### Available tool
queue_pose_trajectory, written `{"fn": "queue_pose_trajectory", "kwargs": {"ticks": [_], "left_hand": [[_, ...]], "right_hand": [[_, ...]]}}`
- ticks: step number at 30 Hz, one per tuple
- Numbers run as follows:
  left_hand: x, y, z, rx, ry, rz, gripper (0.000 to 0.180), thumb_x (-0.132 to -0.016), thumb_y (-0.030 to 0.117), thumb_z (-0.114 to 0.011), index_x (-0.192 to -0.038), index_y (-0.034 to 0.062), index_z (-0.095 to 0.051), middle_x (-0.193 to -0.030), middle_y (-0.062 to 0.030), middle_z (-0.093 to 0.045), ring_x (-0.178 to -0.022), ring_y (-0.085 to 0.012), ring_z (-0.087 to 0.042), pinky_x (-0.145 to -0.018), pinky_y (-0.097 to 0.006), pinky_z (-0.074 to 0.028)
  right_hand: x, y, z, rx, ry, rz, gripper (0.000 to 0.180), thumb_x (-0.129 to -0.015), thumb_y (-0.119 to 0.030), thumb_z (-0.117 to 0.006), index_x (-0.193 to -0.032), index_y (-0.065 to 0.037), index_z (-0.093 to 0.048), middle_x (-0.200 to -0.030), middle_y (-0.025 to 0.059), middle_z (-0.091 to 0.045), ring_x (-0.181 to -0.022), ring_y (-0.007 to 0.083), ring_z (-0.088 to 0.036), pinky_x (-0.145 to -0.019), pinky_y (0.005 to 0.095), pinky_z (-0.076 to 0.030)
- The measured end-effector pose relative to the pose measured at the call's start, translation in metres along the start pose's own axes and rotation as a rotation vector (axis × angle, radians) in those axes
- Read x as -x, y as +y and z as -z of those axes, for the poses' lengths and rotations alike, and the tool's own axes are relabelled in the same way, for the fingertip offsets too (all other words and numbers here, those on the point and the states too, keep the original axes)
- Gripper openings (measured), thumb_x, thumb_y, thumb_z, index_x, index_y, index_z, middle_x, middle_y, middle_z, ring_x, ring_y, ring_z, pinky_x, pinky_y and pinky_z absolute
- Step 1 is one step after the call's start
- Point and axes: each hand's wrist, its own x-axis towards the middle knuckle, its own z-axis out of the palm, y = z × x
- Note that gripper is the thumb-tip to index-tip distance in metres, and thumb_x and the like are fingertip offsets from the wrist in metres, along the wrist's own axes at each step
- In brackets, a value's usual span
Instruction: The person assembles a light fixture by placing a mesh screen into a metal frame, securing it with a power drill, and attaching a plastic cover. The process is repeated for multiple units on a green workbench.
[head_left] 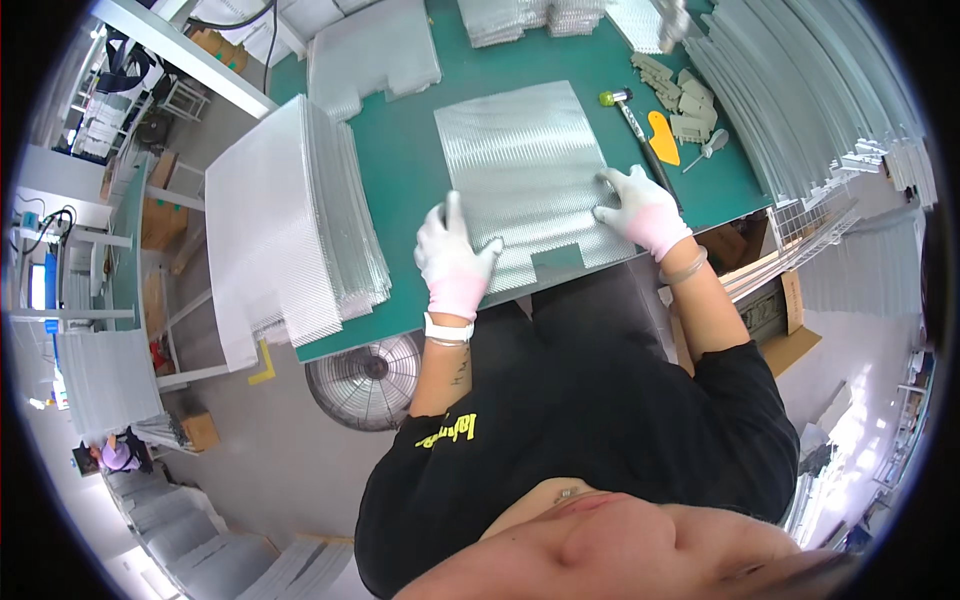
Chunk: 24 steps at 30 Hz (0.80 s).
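Observation:
A silvery, fine-textured panel (530, 180) lies on the green tabletop in front of me, with a rectangular notch in its near edge. My left hand (453, 255), in a white and pink glove, rests at its left edge; the index finger points away from me and the thumb is spread over the panel. At the right edge is my right hand (640, 212), gloved alike, with thumb and fingers apart on the panel's border. Both hands touch the panel without visibly lifting it. Part of each hand's fingers is hidden by its back.
A stack of similar panels (275, 225) stands left, with another (370, 50) behind it. To the right lie a hammer (640, 130), yellow scraper (662, 138), screwdriver (708, 148) and several grey plastic pieces (685, 98). More panels (790, 90) fill the far right. A fan (367, 375) stands below the table.

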Motion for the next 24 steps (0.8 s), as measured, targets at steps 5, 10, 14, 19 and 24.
{"fn": "queue_pose_trajectory", "kwargs": {"ticks": [5,10,14,19,24], "left_hand": [[-0.002,-0.028,-0.031,-0.15,-0.038,-0.295,0.065,-0.091,0.043,-0.056,-0.146,0.0099,-0.043,-0.153,-0.0147,-0.036,-0.141,-0.0398,-0.031,-0.116,-0.059,-0.019],[-0.001,-0.024,-0.025,-0.068,-0.066,-0.298,0.062,-0.093,0.041,-0.05,-0.145,0.0063,-0.044,-0.153,-0.0188,-0.035,-0.141,-0.0425,-0.029,-0.117,-0.059,-0.016],[-0.003,-0.023,-0.024,-0.062,-0.058,-0.292,0.062,-0.092,0.042,-0.051,-0.143,0.0072,-0.046,-0.151,-0.018,-0.037,-0.141,-0.0417,-0.03,-0.116,-0.059,-0.016],[-0.003,-0.025,-0.025,-0.071,-0.034,-0.257,0.061,-0.091,0.042,-0.052,-0.142,0.0078,-0.048,-0.15,-0.018,-0.039,-0.14,-0.0419,-0.032,-0.116,-0.058,-0.017],[-0.004,-0.023,-0.026,-0.044,-0.017,-0.279,0.061,-0.09,0.042,-0.053,-0.141,0.009,-0.049,-0.149,-0.0185,-0.04,-0.139,-0.0422,-0.032,-0.116,-0.058,-0.017]], "right_hand": [[-0.09,0.004,0.05,0.108,0.406,0.146,0.036,-0.087,-0.034,-0.061,-0.115,-0.012,-0.066,-0.105,0.0186,-0.063,-0.099,0.037,-0.063,-0.089,0.0453,-0.051],[-0.254,0.011,0.116,0.166,0.657,-0.124,0.047,-0.089,-0.039,-0.06,-0.12,-0.004,-0.063,-0.116,0.0199,-0.066,-0.11,0.0389,-0.062,-0.095,0.0471,-0.049],[-0.312,0.005,0.118,0.222,0.375,-0.406,0.056,-0.085,-0.044,-0.063,-0.125,-0.004,-0.061,-0.116,0.0184,-0.068,-0.112,0.0396,-0.062,-0.097,0.0482,-0.048],[-0.293,-0.038,0.124,0.37,0.529,-0.341,0.05,-0.086,-0.037,-0.063,-0.128,-0.01,-0.061,-0.118,0.018,-0.066,-0.11,0.0363,-0.063,-0.097,0.0458,-0.048],[-0.308,-0.029,0.174,-0.027,1.076,0.215,0.034,-0.093,-0.021,-0.051,-0.123,-0.01,-0.064,-0.11,0.0158,-0.066,-0.106,0.0335,-0.065,-0.088,0.0394,-0.051]]}}
